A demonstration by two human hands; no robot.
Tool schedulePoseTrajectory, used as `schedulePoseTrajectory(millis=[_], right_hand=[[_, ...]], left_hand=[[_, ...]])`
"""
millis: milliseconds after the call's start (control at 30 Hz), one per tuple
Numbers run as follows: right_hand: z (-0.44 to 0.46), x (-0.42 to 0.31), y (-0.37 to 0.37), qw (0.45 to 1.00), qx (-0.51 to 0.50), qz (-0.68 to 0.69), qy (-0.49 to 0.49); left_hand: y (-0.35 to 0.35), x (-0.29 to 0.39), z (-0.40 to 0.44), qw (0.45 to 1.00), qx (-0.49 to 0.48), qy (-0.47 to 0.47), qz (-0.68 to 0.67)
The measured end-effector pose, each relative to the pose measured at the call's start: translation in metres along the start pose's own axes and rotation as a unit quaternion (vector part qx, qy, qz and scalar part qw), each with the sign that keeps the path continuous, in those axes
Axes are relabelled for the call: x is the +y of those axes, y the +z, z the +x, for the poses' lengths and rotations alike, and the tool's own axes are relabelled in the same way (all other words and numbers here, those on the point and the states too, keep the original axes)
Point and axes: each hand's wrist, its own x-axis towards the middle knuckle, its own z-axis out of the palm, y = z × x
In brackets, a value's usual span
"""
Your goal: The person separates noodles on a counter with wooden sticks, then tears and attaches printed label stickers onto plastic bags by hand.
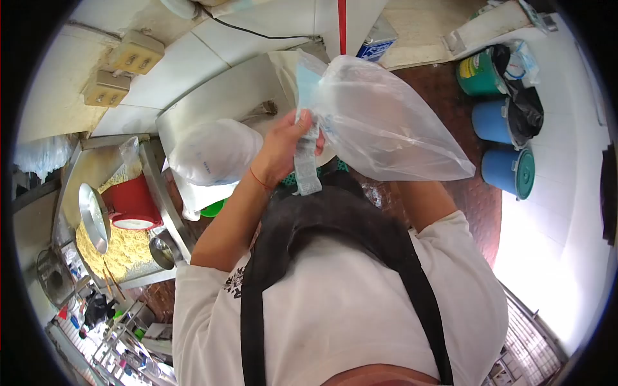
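A clear plastic bag (393, 125), puffed out, stretches across in front of my chest. My left hand (288, 147) is closed around its gathered neck, and a crumpled plastic strip (308, 172) hangs down below the fingers. My right forearm (423, 201) passes behind the bag, whose plastic hides the hand and its fingers. Left of my left hand, a full white plastic bag (215, 152) sits on or beside the metal surface.
At left, a metal bin (168, 193) holds yellow crumbly food (125, 248), a red bucket (133, 199), a metal bowl (94, 217) and a ladle (163, 251). Blue lidded buckets (502, 172) and a green bucket (477, 74) line the right wall. A red pole (342, 29) rises ahead.
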Motion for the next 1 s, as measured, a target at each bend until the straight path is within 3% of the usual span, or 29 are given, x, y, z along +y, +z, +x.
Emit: schedulePoseTrajectory(millis=[67,167,300,333,433,533,633,733,833,933,1000], right_hand=[[0.017,0.001,-0.015,1.000,-0.021,0.013,0.011],[0.050,0.007,-0.038,0.999,-0.031,-0.018,0.003],[0.076,0.024,-0.062,0.965,0.065,-0.249,-0.058],[0.081,0.031,-0.069,0.942,0.093,-0.314,-0.073],[0.089,0.046,-0.088,0.912,0.104,-0.378,-0.119],[0.090,0.060,-0.102,0.857,0.111,-0.490,-0.115],[0.097,0.089,-0.137,0.797,0.116,-0.580,-0.121],[0.105,0.110,-0.166,0.760,0.113,-0.635,-0.077],[0.110,0.130,-0.201,0.760,0.067,-0.647,-0.017],[0.128,0.149,-0.223,0.764,0.058,-0.642,0.045],[0.157,0.188,-0.267,0.795,0.070,-0.601,0.048]], left_hand=[[-0.002,-0.011,-0.002,0.996,-0.034,-0.041,-0.070],[-0.020,-0.013,-0.009,0.997,-0.080,0.009,-0.012],[-0.031,-0.003,0.011,0.986,0.120,0.113,-0.034],[-0.039,0.001,0.021,0.977,0.183,0.097,-0.042],[-0.060,-0.009,0.044,0.977,0.186,0.098,0.023],[-0.088,-0.042,0.059,0.931,0.187,0.119,0.289],[-0.106,-0.072,0.075,0.966,0.240,0.071,0.061],[-0.168,-0.111,0.094,0.975,0.207,0.058,-0.060],[-0.146,-0.092,0.089,0.961,0.269,-0.016,0.068],[-0.110,-0.085,0.093,0.863,0.368,-0.054,0.342],[-0.134,-0.104,0.104,0.771,0.359,0.065,0.522]])
